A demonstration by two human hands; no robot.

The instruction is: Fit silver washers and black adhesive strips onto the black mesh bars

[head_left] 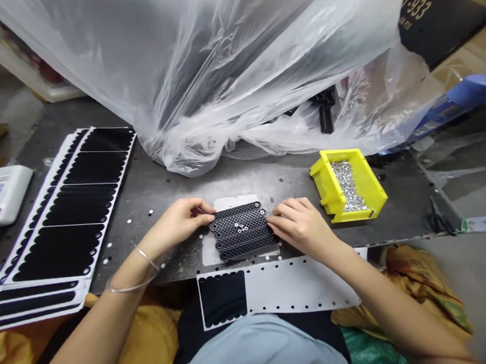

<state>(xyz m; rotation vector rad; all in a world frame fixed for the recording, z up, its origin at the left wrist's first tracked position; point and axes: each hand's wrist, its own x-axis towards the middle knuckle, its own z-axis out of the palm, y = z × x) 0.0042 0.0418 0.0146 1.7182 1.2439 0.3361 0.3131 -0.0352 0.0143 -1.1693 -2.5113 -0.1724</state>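
Note:
Several black perforated plastic strips (240,231) lie side by side on a white backing sheet on the dark table (163,182). A few small metal rings (241,226) rest on top of them. My left hand (181,220) has its fingers curled against the strips' left ends. On the other side, my right hand (299,222) presses bent fingers on their right ends. A thin bangle (135,277) circles my left wrist. Whether either hand pinches a small part is hidden.
A yellow bin (367,186) of small metal parts (346,185) stands right of my hands. Sheets of black stickers (77,212) cover the left. A part-used sticker sheet (276,286) overhangs the near edge. A big clear plastic bag (225,65) fills the back. Scissors (440,222) lie far right.

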